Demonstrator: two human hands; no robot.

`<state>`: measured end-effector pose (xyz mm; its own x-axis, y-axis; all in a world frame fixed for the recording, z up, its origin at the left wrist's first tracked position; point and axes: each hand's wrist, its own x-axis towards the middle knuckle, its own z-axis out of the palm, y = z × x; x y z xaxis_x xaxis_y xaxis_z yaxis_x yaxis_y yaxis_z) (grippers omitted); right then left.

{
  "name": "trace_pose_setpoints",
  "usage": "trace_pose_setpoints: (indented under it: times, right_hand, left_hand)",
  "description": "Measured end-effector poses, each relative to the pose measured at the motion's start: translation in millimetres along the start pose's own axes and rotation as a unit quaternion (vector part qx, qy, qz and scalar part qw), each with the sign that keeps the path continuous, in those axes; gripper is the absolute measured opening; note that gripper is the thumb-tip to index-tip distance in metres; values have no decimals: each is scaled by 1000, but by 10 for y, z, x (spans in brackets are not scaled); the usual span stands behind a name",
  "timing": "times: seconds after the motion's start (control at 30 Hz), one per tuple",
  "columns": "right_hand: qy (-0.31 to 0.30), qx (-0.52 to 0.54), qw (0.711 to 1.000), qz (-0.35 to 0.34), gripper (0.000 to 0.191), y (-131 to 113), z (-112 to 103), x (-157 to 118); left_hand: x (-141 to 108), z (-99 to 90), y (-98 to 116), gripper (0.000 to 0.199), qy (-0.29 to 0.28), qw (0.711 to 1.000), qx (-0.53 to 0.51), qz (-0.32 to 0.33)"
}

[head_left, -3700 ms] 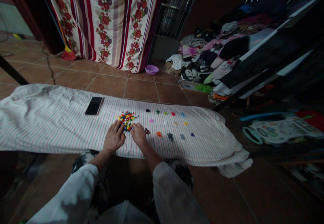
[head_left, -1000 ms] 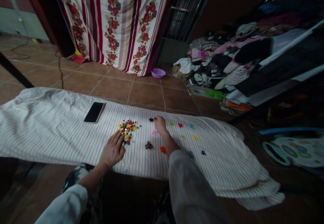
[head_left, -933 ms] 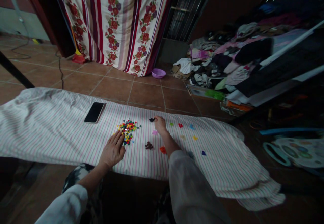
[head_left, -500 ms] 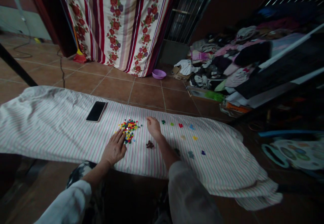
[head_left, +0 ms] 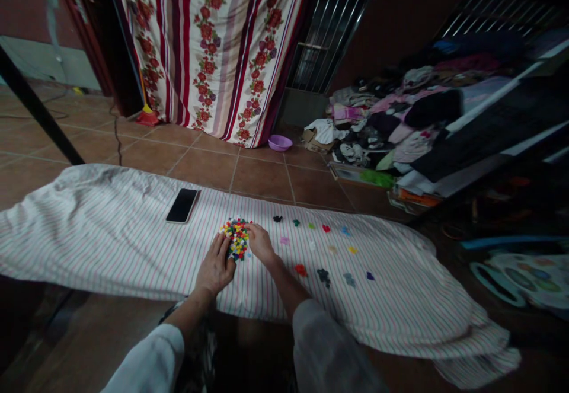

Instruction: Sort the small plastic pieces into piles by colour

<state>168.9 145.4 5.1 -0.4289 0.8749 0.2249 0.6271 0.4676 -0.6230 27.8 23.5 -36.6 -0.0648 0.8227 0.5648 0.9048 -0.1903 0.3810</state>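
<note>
Right hand (head_left: 261, 243) has pulled back from the far row of small coloured clusters, where it was a second ago, and now sits at the right edge of the mixed bead pile (head_left: 237, 238), fingers bent down onto the beads — whether anything is pinched between them cannot be told at this size. Left hand (head_left: 216, 266) lies as before on the near left side of the pile, palm down, fingers spread loosely and flat, fingertips touching the pile's edge, holding nothing. The pile sits on the striped cloth (head_left: 98, 233) spread across the tiled floor (head_left: 260, 176), roughly mid-cloth, between the two hands. To the right of the pile lie the sorted clusters in loose rows, each apart from the next: a dark cluster (head_left: 277, 219) and a red cluster (head_left: 326, 228) in the far row, a pink cluster (head_left: 284, 240) just beyond the right hand, an orange-red cluster (head_left: 301, 270) beside the right forearm, a purple cluster (head_left: 370, 275) furthest right. A black phone (head_left: 182, 205) lies face up on the cloth, up-left of the pile, well apart from both hands. Behind — a floral curtain (head_left: 217, 49), a small purple bowl (head_left: 280, 142) on the floor at its foot, and a heap of clothes (head_left: 391, 120) to the right.
</note>
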Motion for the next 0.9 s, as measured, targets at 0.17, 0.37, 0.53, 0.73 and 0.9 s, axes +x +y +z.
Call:
trace_pose_setpoints:
  times: [0.17,0.37,0.53,0.73,0.9]
  right_hand:
    - [93,55,994,13,33,112,30,-30]
    - [170,31,982,72,38,287,196,156]
    - [197,16,980,0,43,325,332,185]
    - [144,20,984,-99,48,234,292,105]
    - [136,8,987,-88,50,202,311,103]
  left_hand:
    - [-14,-39,6,57,10,1000,5,3]
    - [58,50,-66,56,-4,995,94,-46]
    - [315,157,-281,48,-49,996,76,18]
    - [745,335,-529,41,-95,993,-21,74]
    - [1007,392,-518,50,-151,983,-106,-24]
